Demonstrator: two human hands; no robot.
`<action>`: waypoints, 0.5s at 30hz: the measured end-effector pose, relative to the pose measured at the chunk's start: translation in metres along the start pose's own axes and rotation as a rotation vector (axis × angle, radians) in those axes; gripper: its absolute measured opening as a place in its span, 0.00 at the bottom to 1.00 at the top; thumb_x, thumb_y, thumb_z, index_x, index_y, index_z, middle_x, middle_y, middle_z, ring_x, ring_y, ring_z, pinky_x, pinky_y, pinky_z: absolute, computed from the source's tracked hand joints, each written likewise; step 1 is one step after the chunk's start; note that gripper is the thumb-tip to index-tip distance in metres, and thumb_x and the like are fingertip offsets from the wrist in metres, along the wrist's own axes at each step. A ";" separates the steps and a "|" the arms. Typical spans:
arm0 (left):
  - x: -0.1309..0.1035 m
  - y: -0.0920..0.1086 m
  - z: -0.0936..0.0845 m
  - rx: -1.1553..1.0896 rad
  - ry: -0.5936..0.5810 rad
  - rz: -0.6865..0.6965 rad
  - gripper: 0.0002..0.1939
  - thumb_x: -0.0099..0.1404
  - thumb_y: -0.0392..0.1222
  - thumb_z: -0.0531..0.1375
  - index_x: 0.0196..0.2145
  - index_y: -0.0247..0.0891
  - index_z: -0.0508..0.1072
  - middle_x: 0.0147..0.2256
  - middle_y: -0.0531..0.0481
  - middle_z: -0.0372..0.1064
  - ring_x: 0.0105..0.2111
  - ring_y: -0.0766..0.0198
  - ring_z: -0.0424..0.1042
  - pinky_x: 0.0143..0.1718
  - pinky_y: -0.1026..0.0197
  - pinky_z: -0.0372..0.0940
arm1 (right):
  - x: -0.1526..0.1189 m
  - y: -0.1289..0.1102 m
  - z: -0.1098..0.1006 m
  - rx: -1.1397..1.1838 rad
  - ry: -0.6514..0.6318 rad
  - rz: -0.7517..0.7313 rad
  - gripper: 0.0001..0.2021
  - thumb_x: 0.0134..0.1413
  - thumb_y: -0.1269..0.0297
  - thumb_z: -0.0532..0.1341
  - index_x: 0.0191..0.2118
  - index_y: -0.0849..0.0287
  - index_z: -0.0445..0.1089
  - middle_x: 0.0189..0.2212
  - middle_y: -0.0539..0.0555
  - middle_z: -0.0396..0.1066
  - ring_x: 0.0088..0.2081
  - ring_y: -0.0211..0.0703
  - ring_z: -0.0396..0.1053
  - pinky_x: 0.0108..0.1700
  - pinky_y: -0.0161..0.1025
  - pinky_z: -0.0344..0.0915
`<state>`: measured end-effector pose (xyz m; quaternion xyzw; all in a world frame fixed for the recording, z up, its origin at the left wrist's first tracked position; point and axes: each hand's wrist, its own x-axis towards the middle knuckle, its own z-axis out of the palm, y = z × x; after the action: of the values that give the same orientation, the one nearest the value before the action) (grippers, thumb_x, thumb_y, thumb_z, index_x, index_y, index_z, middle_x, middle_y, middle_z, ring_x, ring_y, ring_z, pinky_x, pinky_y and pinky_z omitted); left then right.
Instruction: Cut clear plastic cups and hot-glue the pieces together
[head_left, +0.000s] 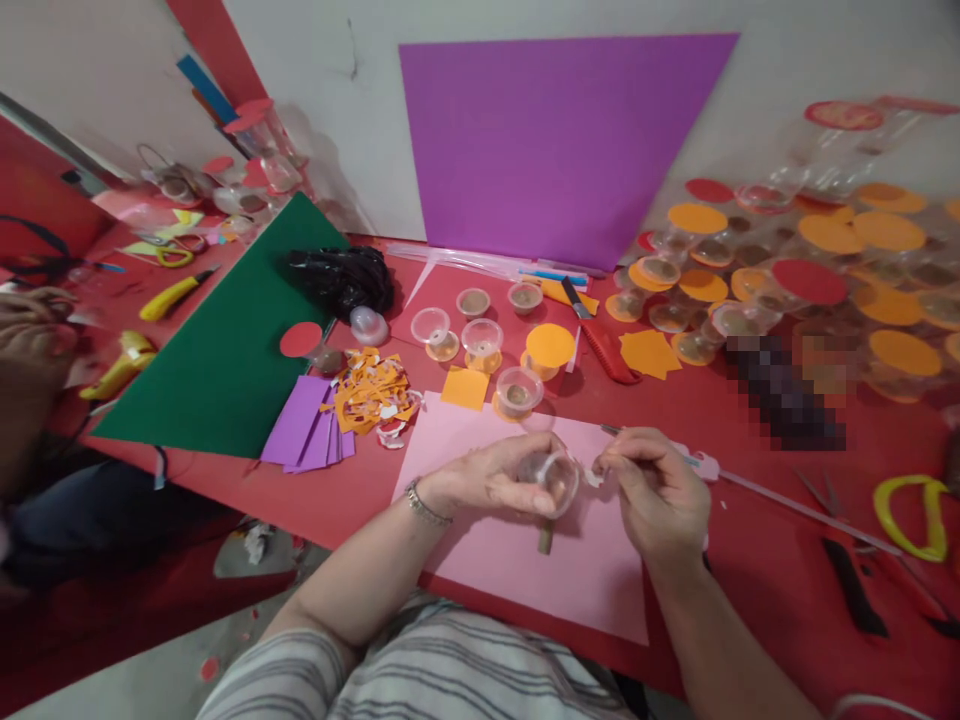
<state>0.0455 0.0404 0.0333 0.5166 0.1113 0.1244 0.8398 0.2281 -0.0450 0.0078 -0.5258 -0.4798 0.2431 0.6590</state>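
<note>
Above a pink sheet (525,570), my left hand (499,478) holds a clear plastic cup (561,484) tilted on its side, with its round opening turned toward my right. My right hand (660,495) is just right of the cup, its thumb and fingers pinched on a small whitish scrap (594,477). A short brownish cylinder (545,536) shows directly below the cup; whether it is joined to the cup cannot be made out. Beyond my hands stands another clear cup (519,393) near an orange square (465,388).
Orange shreds (371,392), purple paper pieces (307,425) and a green board (217,360) lie to the left. A red cutter (609,348) lies ahead. Many orange-topped cups (889,232) crowd the right, with yellow-handled scissors (913,515) nearer. Another person's hands (30,325) show at far left.
</note>
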 end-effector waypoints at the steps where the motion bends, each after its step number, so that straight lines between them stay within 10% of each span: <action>1: 0.001 -0.002 0.000 -0.002 -0.046 -0.036 0.29 0.52 0.58 0.70 0.40 0.36 0.66 0.30 0.54 0.66 0.26 0.71 0.64 0.26 0.66 0.60 | 0.000 0.001 -0.001 0.007 0.030 0.010 0.06 0.54 0.72 0.65 0.29 0.55 0.72 0.29 0.47 0.69 0.28 0.36 0.68 0.31 0.35 0.65; 6: 0.007 -0.008 -0.002 0.137 -0.261 -0.135 0.33 0.40 0.57 0.75 0.39 0.36 0.72 0.31 0.53 0.70 0.30 0.65 0.69 0.31 0.62 0.66 | 0.001 -0.007 -0.003 -0.036 0.147 0.059 0.04 0.49 0.68 0.70 0.29 0.56 0.74 0.28 0.48 0.72 0.31 0.37 0.69 0.34 0.36 0.66; 15: 0.020 -0.014 0.002 0.385 -0.431 -0.088 0.27 0.34 0.42 0.78 0.34 0.35 0.77 0.34 0.54 0.75 0.40 0.53 0.76 0.44 0.59 0.70 | 0.034 -0.071 0.040 -0.140 -0.071 0.055 0.07 0.48 0.65 0.71 0.35 0.55 0.75 0.26 0.48 0.71 0.24 0.36 0.66 0.25 0.34 0.64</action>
<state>0.0661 0.0386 0.0207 0.6755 -0.0258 -0.0483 0.7353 0.1937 -0.0219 0.0854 -0.5746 -0.5041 0.2456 0.5961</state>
